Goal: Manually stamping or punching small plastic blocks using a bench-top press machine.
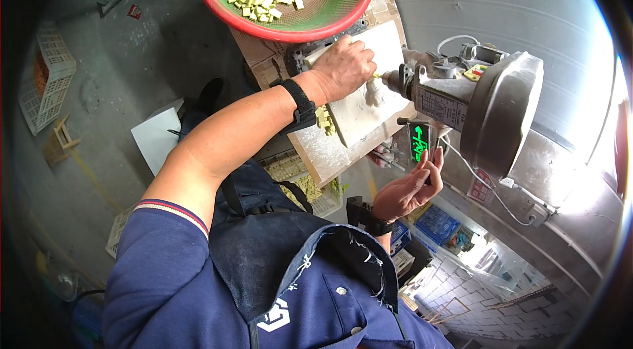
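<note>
My left hand [344, 69] is closed above a pale flat board [362, 121], right beside the chuck of a grey drill press [455, 95]. Whatever its fingers pinch is hidden from view; a small yellowish bit shows at the chuck's tip. Lower right, my right hand [410, 191] has its fingers curled around a dark lever knob of the machine, close to a green-lit display [419, 141]. Several small yellow-green blocks [324, 121] lie beside the board's left edge. More of these fill part of a red-rimmed green mesh basin [343, 21] beyond my left hand.
Cardboard [310, 151] covers the bench beneath the board. Below the bench stands a crate [326, 201] with more pieces. A white cable [491, 184] runs along the machine's base. At left on the floor are a plastic crate [56, 75] and a small wooden stool [64, 135].
</note>
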The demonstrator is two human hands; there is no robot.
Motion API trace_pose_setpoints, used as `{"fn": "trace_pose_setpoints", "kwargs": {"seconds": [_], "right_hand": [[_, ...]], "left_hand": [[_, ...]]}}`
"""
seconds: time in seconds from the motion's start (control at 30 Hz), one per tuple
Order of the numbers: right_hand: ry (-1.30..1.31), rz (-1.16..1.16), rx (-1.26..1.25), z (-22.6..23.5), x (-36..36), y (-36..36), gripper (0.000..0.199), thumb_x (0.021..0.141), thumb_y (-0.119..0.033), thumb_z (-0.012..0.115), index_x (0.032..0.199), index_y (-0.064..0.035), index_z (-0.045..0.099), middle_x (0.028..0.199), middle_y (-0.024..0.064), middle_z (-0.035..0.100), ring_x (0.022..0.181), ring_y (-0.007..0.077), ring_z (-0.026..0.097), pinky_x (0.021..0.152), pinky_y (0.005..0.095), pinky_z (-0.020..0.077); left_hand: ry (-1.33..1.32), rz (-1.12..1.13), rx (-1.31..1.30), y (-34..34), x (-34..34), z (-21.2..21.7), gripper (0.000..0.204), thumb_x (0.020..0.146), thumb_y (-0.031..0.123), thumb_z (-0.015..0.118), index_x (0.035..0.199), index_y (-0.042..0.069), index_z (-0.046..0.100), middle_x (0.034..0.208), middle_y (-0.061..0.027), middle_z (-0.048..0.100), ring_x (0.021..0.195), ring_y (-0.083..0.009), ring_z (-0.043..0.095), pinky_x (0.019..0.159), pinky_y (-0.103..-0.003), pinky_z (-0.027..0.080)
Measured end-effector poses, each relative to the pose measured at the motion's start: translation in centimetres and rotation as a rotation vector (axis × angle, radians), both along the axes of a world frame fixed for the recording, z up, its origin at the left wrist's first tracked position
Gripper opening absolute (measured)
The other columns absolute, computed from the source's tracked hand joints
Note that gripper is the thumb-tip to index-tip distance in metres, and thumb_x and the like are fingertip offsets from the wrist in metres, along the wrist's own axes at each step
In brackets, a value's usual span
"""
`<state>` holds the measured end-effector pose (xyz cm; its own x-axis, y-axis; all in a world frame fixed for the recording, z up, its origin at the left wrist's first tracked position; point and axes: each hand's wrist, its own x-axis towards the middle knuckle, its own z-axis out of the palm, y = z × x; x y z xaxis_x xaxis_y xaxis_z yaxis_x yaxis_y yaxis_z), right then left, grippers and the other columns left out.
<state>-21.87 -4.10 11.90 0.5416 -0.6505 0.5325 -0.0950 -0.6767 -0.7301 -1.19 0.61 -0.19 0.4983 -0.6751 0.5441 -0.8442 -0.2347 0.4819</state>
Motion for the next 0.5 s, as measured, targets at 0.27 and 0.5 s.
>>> {"fn": "trace_pose_setpoints", "kwargs": {"seconds": [0.27, 0.5], "right_hand": [[0.025, 0.018, -0.035, -0.4, -0.4, 0.1, 0.015, 0.103, -0.004, 0.039, 0.115, -0.0017, 0.048, 0.143, 0.0271, 0.042, 0.137, 0.0337, 0.040, 0.114, 0.0487, 0.0336], [-0.152, -0.007, 0.227, 4.5, 0.7, -5.7, 0.017, 0.104, -0.019, 0.048, 0.114, -0.0049, 0.049, 0.115, 0.0139, 0.061, 0.110, 0.0248, 0.062, 0.095, 0.0418, 0.0506]], "left_hand": [[0.008, -0.017, 0.003, -0.1, -0.2, 0.2, 0.008, 0.081, 0.010, 0.057, 0.077, 0.012, 0.064, 0.079, -0.0013, 0.059, 0.084, -0.0181, 0.060, 0.078, -0.034, 0.044], [0.032, -0.055, 0.011, 0.0, 0.1, 0.3, 0.008, 0.081, 0.009, 0.057, 0.077, 0.012, 0.064, 0.080, -0.0026, 0.060, 0.084, -0.0192, 0.060, 0.077, -0.035, 0.044]]}}
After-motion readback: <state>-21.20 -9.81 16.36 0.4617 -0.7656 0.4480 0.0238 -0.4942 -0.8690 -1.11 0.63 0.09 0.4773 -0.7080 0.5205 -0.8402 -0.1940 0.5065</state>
